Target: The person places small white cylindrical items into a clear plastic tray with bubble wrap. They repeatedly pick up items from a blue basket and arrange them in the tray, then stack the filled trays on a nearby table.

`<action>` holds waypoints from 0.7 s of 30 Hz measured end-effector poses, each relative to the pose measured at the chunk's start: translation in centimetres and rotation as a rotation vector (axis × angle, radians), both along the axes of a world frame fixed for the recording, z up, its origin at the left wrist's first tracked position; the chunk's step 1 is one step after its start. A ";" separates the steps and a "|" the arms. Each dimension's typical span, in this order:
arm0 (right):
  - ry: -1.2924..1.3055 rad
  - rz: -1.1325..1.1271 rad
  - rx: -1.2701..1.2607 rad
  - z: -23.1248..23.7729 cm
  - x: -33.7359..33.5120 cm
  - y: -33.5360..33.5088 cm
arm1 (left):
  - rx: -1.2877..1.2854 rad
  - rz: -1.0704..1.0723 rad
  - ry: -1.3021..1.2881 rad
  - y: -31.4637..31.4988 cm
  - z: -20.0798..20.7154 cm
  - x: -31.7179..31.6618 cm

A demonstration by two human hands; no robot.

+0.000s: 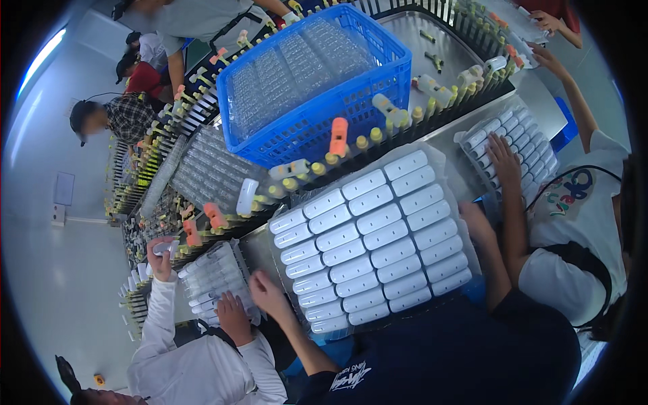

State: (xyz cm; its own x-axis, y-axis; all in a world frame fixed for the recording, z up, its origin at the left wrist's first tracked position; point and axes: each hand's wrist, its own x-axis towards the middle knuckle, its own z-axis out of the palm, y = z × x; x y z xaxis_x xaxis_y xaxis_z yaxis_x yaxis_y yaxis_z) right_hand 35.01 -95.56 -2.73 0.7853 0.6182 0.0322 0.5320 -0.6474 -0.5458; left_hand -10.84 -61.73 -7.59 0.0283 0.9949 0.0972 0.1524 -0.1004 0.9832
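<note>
In front of me lies a clear plastic tray (476,251) filled with rows of glossy white oval casings (374,246), each with a small dark mark. My left hand (268,295) is off the tray's left edge, its fingers loosely bent and apart, with nothing seen in them. At the tray's right edge is my right hand (476,223); its fingers are mostly hidden, so whether they grip the rim cannot be told.
Beyond the tray runs a conveyor with yellow-tipped pegs (332,159), some carrying orange or white parts. A blue crate (310,138) of clear trays stands past it. Co-workers on both sides handle smaller trays, left (237,260) and right (466,138).
</note>
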 end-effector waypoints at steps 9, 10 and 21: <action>-0.522 0.536 0.447 20.7 -7.9 12.0 | 0.658 -0.427 0.476 1.4 15.7 8.2; -0.608 0.530 0.353 20.5 -7.0 12.1 | 0.685 -0.521 0.436 2.0 16.1 10.2; -0.595 0.690 0.238 18.6 -5.8 15.3 | 0.676 -0.497 0.309 1.7 18.8 8.8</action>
State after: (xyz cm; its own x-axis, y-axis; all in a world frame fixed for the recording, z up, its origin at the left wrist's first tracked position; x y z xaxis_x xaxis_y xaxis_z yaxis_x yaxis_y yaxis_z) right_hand 29.25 -80.23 15.85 0.0620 0.8662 0.4958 0.9903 0.0086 -0.1389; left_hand -2.01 -60.06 11.21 0.5633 0.5935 0.5749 0.1851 -0.7687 0.6122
